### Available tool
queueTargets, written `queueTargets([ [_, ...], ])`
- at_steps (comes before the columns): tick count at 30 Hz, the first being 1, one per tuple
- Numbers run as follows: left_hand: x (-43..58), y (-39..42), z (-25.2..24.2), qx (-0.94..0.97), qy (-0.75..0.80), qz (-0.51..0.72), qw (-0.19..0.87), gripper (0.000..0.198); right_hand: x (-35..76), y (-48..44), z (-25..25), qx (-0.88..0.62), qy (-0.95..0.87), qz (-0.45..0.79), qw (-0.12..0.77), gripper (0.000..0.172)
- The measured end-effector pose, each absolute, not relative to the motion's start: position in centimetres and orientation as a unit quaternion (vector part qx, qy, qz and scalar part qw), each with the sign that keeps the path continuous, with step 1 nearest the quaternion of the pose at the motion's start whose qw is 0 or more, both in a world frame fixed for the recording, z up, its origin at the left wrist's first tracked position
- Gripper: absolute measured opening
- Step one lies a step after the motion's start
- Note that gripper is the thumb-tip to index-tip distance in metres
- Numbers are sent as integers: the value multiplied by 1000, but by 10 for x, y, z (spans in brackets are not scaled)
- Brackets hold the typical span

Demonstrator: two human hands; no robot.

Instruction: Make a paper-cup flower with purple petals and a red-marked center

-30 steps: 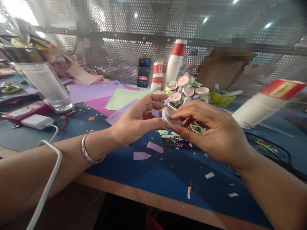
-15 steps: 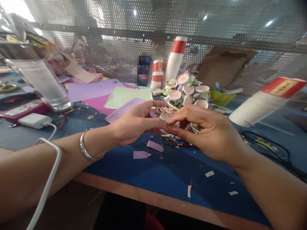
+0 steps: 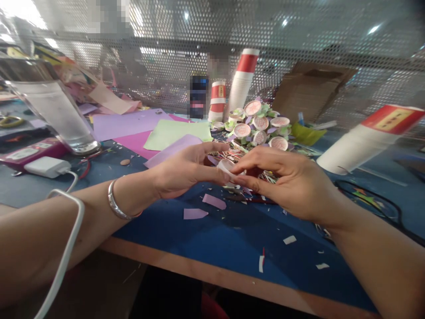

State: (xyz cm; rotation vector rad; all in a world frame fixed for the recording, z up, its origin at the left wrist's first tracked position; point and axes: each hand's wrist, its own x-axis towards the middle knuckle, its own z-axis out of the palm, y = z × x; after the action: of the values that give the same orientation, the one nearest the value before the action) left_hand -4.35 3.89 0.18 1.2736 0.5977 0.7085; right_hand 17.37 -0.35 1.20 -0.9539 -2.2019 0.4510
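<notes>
My left hand (image 3: 186, 170) and my right hand (image 3: 292, 181) meet over the blue table (image 3: 215, 235), both pinched on a small white paper cup bottom (image 3: 227, 167) with a purple paper scrap beside it. A silver bangle (image 3: 114, 204) sits on my left wrist. Just behind the hands lies a pile of finished cup-bottom flowers (image 3: 259, 128) with green and purple petals. Thin cut strips and a red-handled tool lie under my right hand.
Stacked red-and-white paper cups (image 3: 244, 82) stand at the back, another stack (image 3: 368, 139) lies on its side at right. A glass (image 3: 58, 115), a charger with white cable (image 3: 48, 166), coloured paper sheets (image 3: 149, 128), purple scraps (image 3: 195, 213) and black cables (image 3: 375, 199) surround the hands.
Both hands have sunk a little toward the table and closed tighter on the cup bottom, which has turned slightly between the fingers.
</notes>
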Motion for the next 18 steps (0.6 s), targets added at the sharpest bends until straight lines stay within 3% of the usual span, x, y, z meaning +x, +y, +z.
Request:
queueTargets([
  [11, -43, 38, 1, 594, 301, 278, 692, 66, 170, -4, 10, -311, -882, 142, 326, 11],
  [18, -44, 40, 3, 539, 271, 292, 742, 48, 168, -6, 12, -299, -876, 151, 347, 12],
])
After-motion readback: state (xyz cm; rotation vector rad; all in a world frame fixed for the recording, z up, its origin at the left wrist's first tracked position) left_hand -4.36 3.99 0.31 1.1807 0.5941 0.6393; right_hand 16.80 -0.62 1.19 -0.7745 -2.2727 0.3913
